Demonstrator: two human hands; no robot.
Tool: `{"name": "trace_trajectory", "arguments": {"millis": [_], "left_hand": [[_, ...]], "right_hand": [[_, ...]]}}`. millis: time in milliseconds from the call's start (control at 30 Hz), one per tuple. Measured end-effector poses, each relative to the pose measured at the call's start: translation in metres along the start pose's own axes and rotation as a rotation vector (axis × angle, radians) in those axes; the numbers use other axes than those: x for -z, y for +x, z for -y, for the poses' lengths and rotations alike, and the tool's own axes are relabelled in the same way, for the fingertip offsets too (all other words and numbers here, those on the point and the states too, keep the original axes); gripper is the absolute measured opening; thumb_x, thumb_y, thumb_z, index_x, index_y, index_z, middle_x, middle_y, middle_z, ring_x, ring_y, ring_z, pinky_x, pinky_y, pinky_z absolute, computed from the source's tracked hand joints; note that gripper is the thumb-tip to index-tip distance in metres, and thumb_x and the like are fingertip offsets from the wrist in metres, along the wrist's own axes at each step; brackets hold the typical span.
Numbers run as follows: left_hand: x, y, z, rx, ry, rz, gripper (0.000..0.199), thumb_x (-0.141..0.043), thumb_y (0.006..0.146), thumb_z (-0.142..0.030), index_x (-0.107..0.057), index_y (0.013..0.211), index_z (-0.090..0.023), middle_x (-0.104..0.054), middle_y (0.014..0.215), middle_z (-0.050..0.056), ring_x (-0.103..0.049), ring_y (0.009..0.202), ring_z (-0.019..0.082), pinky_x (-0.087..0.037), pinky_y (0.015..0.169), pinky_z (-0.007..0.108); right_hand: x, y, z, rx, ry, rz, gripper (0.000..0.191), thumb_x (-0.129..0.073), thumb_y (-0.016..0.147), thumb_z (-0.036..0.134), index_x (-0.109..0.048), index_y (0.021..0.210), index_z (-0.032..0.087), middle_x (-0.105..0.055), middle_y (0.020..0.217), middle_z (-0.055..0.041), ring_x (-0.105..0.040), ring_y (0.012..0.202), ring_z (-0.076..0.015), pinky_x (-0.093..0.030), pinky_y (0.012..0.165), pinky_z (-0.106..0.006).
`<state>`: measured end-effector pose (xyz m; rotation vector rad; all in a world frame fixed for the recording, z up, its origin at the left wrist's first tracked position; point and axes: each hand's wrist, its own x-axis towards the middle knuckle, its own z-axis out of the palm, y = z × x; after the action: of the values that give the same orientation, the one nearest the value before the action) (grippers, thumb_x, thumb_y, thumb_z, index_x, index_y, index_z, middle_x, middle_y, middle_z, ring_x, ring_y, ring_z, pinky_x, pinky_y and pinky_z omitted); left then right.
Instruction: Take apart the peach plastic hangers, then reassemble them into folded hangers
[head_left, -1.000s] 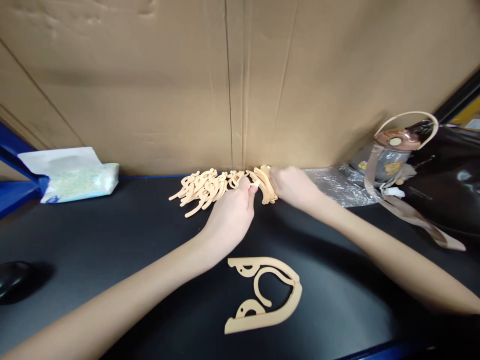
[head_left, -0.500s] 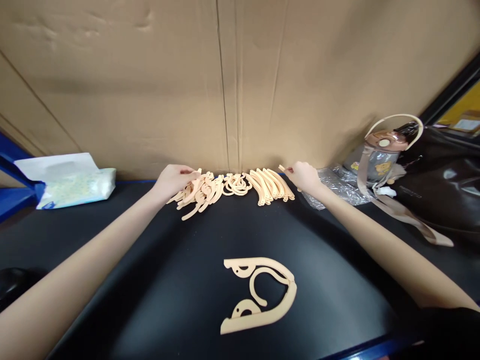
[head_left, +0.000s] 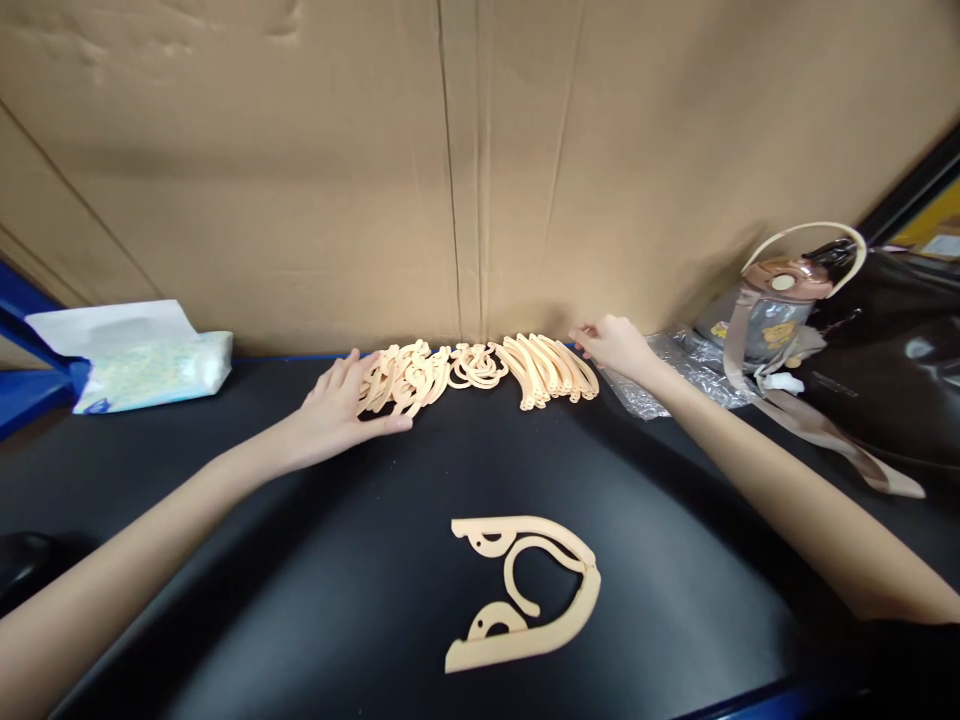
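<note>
My left hand [head_left: 341, 400] lies open with spread fingers against the left side of a loose pile of beige curved hanger pieces [head_left: 409, 375]. My right hand [head_left: 611, 345] is at the far right end of a neat row of beige hanger arms [head_left: 544, 370], its fingers curled together; whatever they may hold is hidden. Between these two groups lies a small heap of beige hook pieces [head_left: 476, 367]. Nearer to me, a folding hanger [head_left: 559, 640] rests flat on the black table, its two arms bent inward and its hook between them.
Cardboard [head_left: 300, 180] stands along the back edge. A tissue pack [head_left: 154, 370] lies at the left. On the right are clear plastic wrap [head_left: 675, 375], a strapped bottle [head_left: 772, 315] and a dark shiny bag [head_left: 900, 370].
My left hand has opened, moving down and left to the side of its pile, which is now more compact. The piece that stuck out of my right hand no longer shows.
</note>
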<state>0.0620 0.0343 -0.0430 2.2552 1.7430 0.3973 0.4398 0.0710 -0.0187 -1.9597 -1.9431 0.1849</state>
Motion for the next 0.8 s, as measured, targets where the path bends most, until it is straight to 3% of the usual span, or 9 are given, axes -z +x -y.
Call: {"name": "trace_trajectory", "arguments": {"millis": [133,233,300,400,533,600,633,667,800], "left_hand": [[-0.014,-0.010,0.005,-0.100,0.003,0.034,0.120,-0.056,0.069,-0.080,-0.012,0.158,-0.013,-0.012,0.166,0.019,-0.008,0.152,0.039,-0.015,0.120,0.056],[-0.020,-0.006,0.005,-0.153,-0.008,0.006,0.104,-0.046,0.082,-0.074,-0.013,0.157,-0.011,-0.013,0.166,0.019,-0.010,0.153,0.033,-0.015,0.122,0.051],[-0.022,-0.002,0.005,-0.165,-0.021,-0.013,0.096,-0.042,0.087,-0.069,-0.014,0.156,-0.010,-0.015,0.165,0.020,-0.012,0.153,0.032,-0.016,0.122,0.051],[-0.022,0.000,0.004,-0.179,-0.048,-0.050,0.093,-0.042,0.088,-0.066,-0.015,0.156,-0.008,-0.016,0.164,0.022,-0.012,0.153,0.033,-0.015,0.122,0.051],[-0.018,-0.012,-0.015,-0.201,-0.100,-0.176,0.095,-0.052,0.083,-0.066,-0.022,0.152,-0.010,-0.013,0.165,0.021,-0.001,0.153,0.035,-0.007,0.122,0.055],[-0.018,-0.025,-0.034,-0.209,-0.178,-0.238,0.082,-0.052,0.085,-0.059,-0.027,0.149,-0.015,-0.016,0.165,0.017,-0.002,0.154,0.030,-0.006,0.123,0.051],[-0.020,-0.033,-0.045,-0.202,-0.252,-0.252,0.072,-0.049,0.088,-0.055,-0.032,0.147,-0.018,-0.022,0.164,0.014,-0.008,0.153,0.027,-0.008,0.123,0.050],[-0.022,-0.041,-0.057,-0.134,-0.535,-0.234,0.062,-0.057,0.085,-0.048,-0.041,0.139,-0.021,-0.030,0.161,0.011,-0.016,0.151,0.025,-0.008,0.124,0.046],[-0.034,-0.067,-0.098,0.053,-0.833,-0.044,0.052,-0.053,0.088,-0.047,-0.046,0.131,-0.019,-0.051,0.142,0.017,-0.058,0.119,0.026,-0.050,0.098,0.043]], "right_hand": [[0.016,-0.022,0.028,0.159,0.042,0.047,0.029,-0.049,0.094,0.023,-0.074,0.106,0.013,-0.075,0.103,-0.0121,-0.068,0.091,-0.0204,-0.045,0.076,-0.028],[0.024,-0.059,0.062,0.364,0.112,0.246,0.021,-0.060,0.091,0.036,-0.076,0.094,0.022,-0.075,0.089,-0.0002,-0.067,0.077,-0.0130,-0.045,0.070,-0.022],[0.025,-0.088,0.083,0.577,0.147,0.489,0.028,-0.063,0.090,0.043,-0.074,0.100,0.020,-0.074,0.087,-0.0009,-0.066,0.075,-0.0136,-0.044,0.065,-0.023],[0.020,-0.123,0.102,0.722,-0.023,0.538,0.034,-0.068,0.086,0.049,-0.073,0.099,0.017,-0.071,0.092,-0.0039,-0.065,0.077,-0.0179,-0.040,0.063,-0.027],[0.006,-0.139,0.102,0.697,-0.044,0.602,0.017,-0.060,0.094,0.030,-0.069,0.088,0.017,-0.068,0.087,-0.0026,-0.064,0.078,-0.0171,-0.039,0.064,-0.027],[-0.002,-0.138,0.095,0.651,0.044,0.584,0.011,-0.057,0.093,0.021,-0.065,0.087,0.017,-0.067,0.087,-0.0016,-0.063,0.078,-0.0161,-0.041,0.068,-0.028],[-0.006,-0.136,0.092,0.622,0.088,0.568,0.010,-0.056,0.093,0.019,-0.064,0.087,0.018,-0.067,0.087,-0.0013,-0.062,0.077,-0.0156,-0.041,0.068,-0.028],[-0.009,-0.134,0.089,0.595,0.129,0.548,0.009,-0.055,0.092,0.019,-0.062,0.086,0.018,-0.066,0.085,-0.0011,-0.061,0.075,-0.0151,-0.042,0.067,-0.027],[-0.012,-0.129,0.084,0.501,0.329,0.433,0.006,-0.055,0.092,0.022,-0.052,0.087,0.020,-0.061,0.077,0.0017,-0.058,0.067,-0.0126,-0.042,0.062,-0.025]]}}
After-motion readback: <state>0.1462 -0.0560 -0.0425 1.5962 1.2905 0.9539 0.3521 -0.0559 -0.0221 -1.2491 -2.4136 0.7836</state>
